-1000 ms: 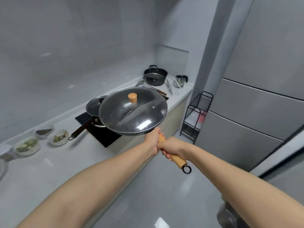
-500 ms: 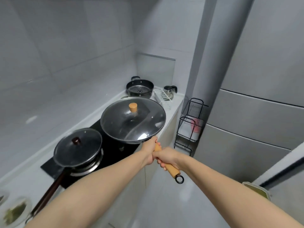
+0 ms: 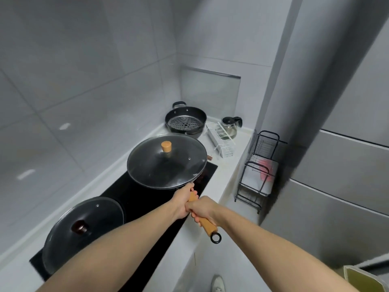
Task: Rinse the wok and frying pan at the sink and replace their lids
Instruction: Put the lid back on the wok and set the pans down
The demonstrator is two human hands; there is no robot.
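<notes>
A grey-tiled kitchen corner holds a white counter (image 3: 229, 175) with a black cooktop (image 3: 134, 199) set into it, running from near left to far right.

Both hands are wrapped tight round the wooden handle (image 3: 205, 221) of the wok (image 3: 166, 163). The left hand (image 3: 186, 200) grips the end nearest the bowl, and the right hand (image 3: 203, 208) holds just behind it, touching it, with the handle's black ring sticking out toward the person. The wok is at the far right part of the cooktop; whether it rests there or hangs just above cannot be told. Its glass lid (image 3: 168, 159) with a pale wooden knob sits closed on top.

To the near left, the frying pan (image 3: 84, 230) sits on the cooktop under its own glass lid (image 3: 69, 218) with a dark knob. Its handle is hidden behind the left forearm.

At the far end of the counter are a black steamer pot (image 3: 186, 121), a white wire rack (image 3: 221, 140) and a small glass jug (image 3: 231, 124). A black wire stand (image 3: 259, 175) is on the floor to the right. No sink shows here.

Both pans carry their lids, which fits the closing part of the job; my guess is that only setting the wok down and letting go remains. Whether either pan has been rinsed cannot be told from here.
</notes>
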